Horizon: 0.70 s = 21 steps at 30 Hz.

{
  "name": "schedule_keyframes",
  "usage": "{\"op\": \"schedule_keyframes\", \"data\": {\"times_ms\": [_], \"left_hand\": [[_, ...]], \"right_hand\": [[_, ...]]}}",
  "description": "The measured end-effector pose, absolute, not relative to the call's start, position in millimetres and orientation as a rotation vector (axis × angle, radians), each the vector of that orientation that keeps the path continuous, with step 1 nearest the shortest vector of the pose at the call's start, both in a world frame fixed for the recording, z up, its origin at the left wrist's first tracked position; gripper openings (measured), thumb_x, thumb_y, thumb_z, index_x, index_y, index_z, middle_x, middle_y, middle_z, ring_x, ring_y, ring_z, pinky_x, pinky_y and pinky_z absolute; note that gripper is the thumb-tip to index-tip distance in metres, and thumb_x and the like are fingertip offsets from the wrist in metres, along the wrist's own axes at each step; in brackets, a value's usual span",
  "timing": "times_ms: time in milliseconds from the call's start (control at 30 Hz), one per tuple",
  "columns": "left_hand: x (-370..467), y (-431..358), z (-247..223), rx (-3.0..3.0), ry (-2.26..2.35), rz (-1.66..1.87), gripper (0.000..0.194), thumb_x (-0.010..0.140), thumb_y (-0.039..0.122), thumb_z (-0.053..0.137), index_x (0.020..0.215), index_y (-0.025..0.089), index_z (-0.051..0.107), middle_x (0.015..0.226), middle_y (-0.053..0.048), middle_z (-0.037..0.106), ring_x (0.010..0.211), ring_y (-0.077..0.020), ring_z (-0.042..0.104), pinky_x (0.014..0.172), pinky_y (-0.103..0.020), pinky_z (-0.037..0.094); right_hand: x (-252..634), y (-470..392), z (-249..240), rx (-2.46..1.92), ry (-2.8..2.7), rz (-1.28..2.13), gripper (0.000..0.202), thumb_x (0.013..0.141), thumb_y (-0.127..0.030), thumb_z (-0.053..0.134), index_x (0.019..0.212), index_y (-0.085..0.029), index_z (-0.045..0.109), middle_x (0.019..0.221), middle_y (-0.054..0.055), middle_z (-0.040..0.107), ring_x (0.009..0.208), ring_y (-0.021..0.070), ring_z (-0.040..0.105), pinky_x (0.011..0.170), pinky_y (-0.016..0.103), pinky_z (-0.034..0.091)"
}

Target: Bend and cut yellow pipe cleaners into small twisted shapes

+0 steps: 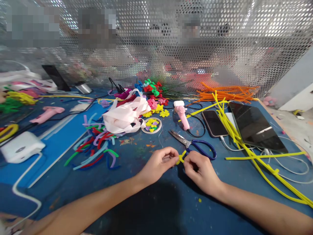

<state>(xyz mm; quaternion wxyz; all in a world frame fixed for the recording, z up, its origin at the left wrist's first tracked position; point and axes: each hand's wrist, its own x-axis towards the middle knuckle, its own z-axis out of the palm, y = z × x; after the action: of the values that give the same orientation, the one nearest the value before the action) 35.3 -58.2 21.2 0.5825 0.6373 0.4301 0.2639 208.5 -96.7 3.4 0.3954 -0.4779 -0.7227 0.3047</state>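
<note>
Holding a small yellow piece at front centre, just above the table; pinched on one side by the fingertips of the left hand, and grasped on the other by the curled fingers of the right hand. To judge by its short lobes, already bent in part; impossible to tell if fully formed, with fingers covering much of it.

Just beyond the right hand, to note the scissors, with blades a little apart; cannot tell if touching the hand. Farther away, to see yellow flowers, seemingly complete in shape, and beside them red, blue and green flowers, close to thin green stems. Inside the ring, more small flowers; impossible to say if finished.

To the right, near the phone and partly over the tablet, long yellow strips, not yet shaped. Behind them, orange strips, equally unworked. To the left, short coloured strips, loose beside the ribbon, seemingly cut but not made into flowers
</note>
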Motion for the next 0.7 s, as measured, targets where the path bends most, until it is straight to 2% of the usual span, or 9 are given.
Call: {"op": "schedule_keyframes", "data": {"times_ms": [333,500,700], "left_hand": [[31.3,-56.8,10.1,1.681,1.009,0.595,0.022,0.077,0.036,0.062,0.084,0.015,0.060,0.078,-0.002,0.059,0.073,-0.0137,0.054,0.065,-0.022,0.043],[29.4,-50.5,11.1,1.867,1.024,0.560,0.020,0.082,0.035,0.056,0.087,0.017,0.064,0.083,-0.003,0.060,0.075,-0.0148,0.055,0.067,-0.023,0.043],[20.3,-35.0,29.6,2.192,1.000,0.557,0.024,0.088,0.033,0.046,0.085,0.020,0.066,0.088,-0.004,0.063,0.083,-0.0156,0.058,0.076,-0.024,0.043]], "right_hand": [[207.5,-94.4,5.8,-1.229,-1.901,0.800,0.021,0.078,-0.009,0.047,0.060,-0.017,0.041,0.059,-0.003,0.044,0.058,0.0093,0.041,0.055,0.020,0.030],[207.6,-92.2,3.0,-1.270,-1.898,0.809,0.020,0.080,-0.011,0.049,0.060,-0.017,0.046,0.058,-0.003,0.045,0.057,0.0094,0.042,0.054,0.020,0.030],[209.2,-92.3,2.1,-1.310,-1.784,0.870,0.006,0.082,-0.018,0.054,0.077,-0.017,0.056,0.062,-0.004,0.047,0.056,0.0086,0.041,0.052,0.019,0.032]]}}
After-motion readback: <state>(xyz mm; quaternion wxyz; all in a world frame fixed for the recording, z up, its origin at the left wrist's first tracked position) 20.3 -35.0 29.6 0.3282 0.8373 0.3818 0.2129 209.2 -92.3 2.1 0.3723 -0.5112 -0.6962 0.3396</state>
